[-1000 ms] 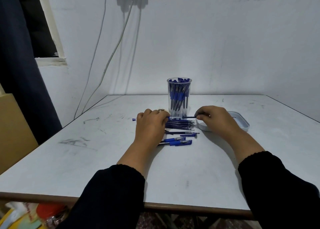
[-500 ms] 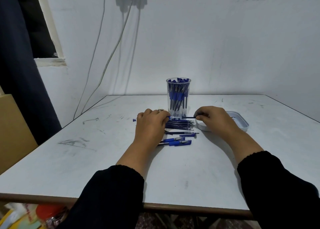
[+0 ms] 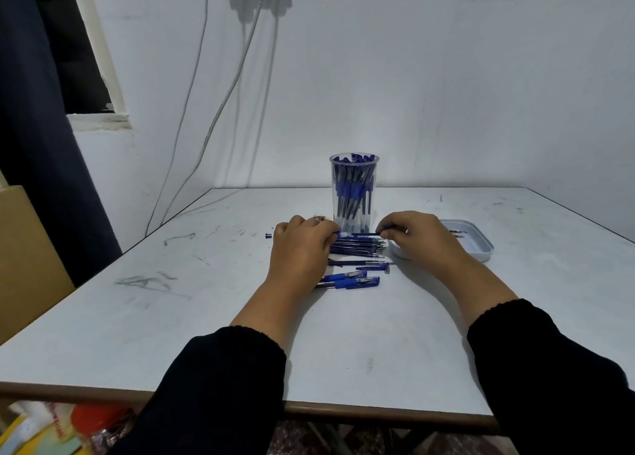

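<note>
My left hand [image 3: 302,248] and my right hand [image 3: 417,236] hold one thin blue pen part [image 3: 364,235] between them, each pinching an end, just above a pile of blue refills [image 3: 359,248]. Behind stands a clear cup [image 3: 354,193] full of blue pens. Two assembled blue pens [image 3: 354,281] and a dark one [image 3: 371,265] lie on the table in front of the pile. A small blue cap [image 3: 268,236] lies left of my left hand.
A shallow white tray [image 3: 477,245] with small dark parts sits right of my right hand. The white table [image 3: 171,317] ends in a brown front edge. Cables hang down the wall at the back left. Clutter lies below the table's left corner.
Both hands stay at the same spot holding the pen part; nothing has visibly moved.
</note>
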Motion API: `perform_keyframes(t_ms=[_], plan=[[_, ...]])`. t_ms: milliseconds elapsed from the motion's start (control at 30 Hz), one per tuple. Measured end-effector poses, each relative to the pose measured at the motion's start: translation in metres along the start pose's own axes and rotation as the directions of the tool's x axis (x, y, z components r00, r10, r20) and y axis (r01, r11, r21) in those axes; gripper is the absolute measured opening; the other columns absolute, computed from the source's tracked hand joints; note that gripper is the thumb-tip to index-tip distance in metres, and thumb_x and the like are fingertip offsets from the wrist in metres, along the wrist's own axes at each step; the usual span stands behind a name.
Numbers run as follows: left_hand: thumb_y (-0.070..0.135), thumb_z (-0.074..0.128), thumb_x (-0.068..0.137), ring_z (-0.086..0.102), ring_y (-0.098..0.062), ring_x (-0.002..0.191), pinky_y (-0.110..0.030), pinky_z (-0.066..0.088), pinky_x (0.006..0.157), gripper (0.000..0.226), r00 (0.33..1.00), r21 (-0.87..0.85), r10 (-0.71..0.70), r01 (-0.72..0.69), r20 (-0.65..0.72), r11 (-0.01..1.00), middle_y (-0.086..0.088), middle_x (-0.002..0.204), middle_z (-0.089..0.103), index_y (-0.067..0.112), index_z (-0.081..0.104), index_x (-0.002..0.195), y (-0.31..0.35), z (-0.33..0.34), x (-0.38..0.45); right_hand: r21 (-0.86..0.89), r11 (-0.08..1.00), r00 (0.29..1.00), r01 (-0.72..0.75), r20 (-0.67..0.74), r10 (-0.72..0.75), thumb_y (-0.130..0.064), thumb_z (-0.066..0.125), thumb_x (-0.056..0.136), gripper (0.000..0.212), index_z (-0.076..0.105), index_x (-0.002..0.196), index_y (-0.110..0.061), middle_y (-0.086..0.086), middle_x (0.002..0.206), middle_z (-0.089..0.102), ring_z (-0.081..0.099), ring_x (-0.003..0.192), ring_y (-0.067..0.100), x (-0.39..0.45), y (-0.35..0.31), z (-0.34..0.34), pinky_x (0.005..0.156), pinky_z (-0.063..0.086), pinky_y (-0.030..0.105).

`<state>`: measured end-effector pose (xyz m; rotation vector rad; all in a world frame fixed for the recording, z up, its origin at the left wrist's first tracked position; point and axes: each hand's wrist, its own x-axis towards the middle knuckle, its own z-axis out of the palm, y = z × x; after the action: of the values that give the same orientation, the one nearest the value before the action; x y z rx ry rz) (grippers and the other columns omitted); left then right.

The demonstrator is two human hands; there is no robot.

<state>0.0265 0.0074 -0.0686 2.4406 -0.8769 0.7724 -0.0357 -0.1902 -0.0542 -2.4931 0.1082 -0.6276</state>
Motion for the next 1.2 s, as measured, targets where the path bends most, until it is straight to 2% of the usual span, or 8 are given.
perform_keyframes(t_ms=[133,267,333,433,533,667,933,1200], plan=[[0.025,0.046,0.099,0.049,-0.021,0.100,-0.034,0.026,0.087,0.023,0.999,-0.010,0.028,-0.029,-0.014,1.000,0.005,0.104,0.067,0.027,0.064,0.113,0.001,0.003,-0.001,0.029,0.999,1.000,0.020,0.016,-0.021,-0.019,0.060,0.091,0.015,0.072,0.093,-0.027,-0.013,0.091,0.066,0.057,0.089,0.007,-0.002,-0.007,0.004,0.079,0.043,0.027],[0.028,0.047,0.098,0.048,-0.020,0.100,-0.033,0.025,0.087,0.023,0.998,0.002,0.057,-0.057,-0.005,0.998,0.005,0.105,0.066,0.029,0.064,0.114,0.001,0.005,-0.001,0.153,0.988,0.998,0.002,0.054,-0.011,-0.019,0.061,0.093,0.015,0.072,0.096,-0.027,-0.014,0.092,0.067,0.058,0.088,-0.001,-0.004,-0.015,0.012,0.077,0.043,0.018],[0.029,0.046,0.098,0.048,-0.020,0.101,-0.033,0.026,0.088,0.024,0.998,0.002,0.059,-0.059,0.002,0.998,0.005,0.107,0.066,0.029,0.063,0.115,0.002,0.005,-0.001,0.398,0.915,0.997,-0.069,0.066,0.046,-0.017,0.058,0.095,0.017,0.071,0.101,-0.026,-0.008,0.095,0.071,0.065,0.092,0.006,-0.003,-0.018,0.015,0.083,0.049,0.021],[0.028,0.046,0.099,0.048,-0.020,0.102,-0.034,0.027,0.088,0.024,0.998,0.002,0.055,-0.055,0.001,0.998,0.006,0.108,0.066,0.030,0.063,0.116,0.001,0.006,-0.001,0.657,0.713,0.969,-0.246,0.149,0.197,-0.019,0.049,0.100,0.019,0.067,0.108,-0.020,0.001,0.089,0.074,0.069,0.080,0.011,-0.003,-0.021,0.010,0.067,0.053,0.021],[0.027,0.046,0.098,0.049,-0.020,0.100,-0.034,0.027,0.088,0.023,0.999,-0.008,0.050,-0.051,-0.016,0.999,0.006,0.104,0.067,0.029,0.064,0.113,0.000,0.005,0.000,0.671,0.645,0.929,-0.367,0.224,0.295,-0.019,0.047,0.101,0.020,0.067,0.104,-0.016,0.005,0.090,0.074,0.068,0.074,0.014,-0.003,-0.020,0.002,0.064,0.055,0.024],[0.025,0.048,0.098,0.050,-0.022,0.099,-0.035,0.028,0.087,0.022,0.998,-0.017,0.043,-0.044,-0.039,0.999,0.004,0.102,0.068,0.026,0.065,0.112,0.000,0.005,-0.001,0.705,0.572,0.906,-0.420,0.285,0.315,-0.003,0.055,0.094,0.014,0.067,0.100,-0.007,0.014,0.087,0.069,0.067,0.073,0.020,-0.002,-0.015,-0.005,0.064,0.058,0.025],[0.025,0.049,0.097,0.050,-0.022,0.097,-0.033,0.027,0.086,0.022,0.995,-0.045,0.082,-0.085,-0.065,0.995,0.003,0.102,0.068,0.025,0.066,0.112,0.001,0.007,-0.002,0.681,0.633,0.930,-0.368,0.277,0.242,0.002,0.058,0.091,0.012,0.067,0.098,-0.003,0.012,0.074,0.067,0.063,0.063,0.017,-0.004,-0.015,-0.003,0.060,0.057,0.022],[0.020,0.059,0.090,0.053,-0.025,0.082,-0.030,0.032,0.067,0.016,0.973,-0.064,0.194,-0.203,-0.128,0.977,0.000,0.087,0.070,0.019,0.070,0.102,0.002,0.011,-0.002,0.669,0.657,0.936,-0.348,0.291,0.200,-0.003,0.061,0.091,0.010,0.065,0.100,-0.001,0.011,0.075,0.068,0.063,0.060,0.015,-0.006,-0.022,-0.001,0.057,0.055,0.020]])
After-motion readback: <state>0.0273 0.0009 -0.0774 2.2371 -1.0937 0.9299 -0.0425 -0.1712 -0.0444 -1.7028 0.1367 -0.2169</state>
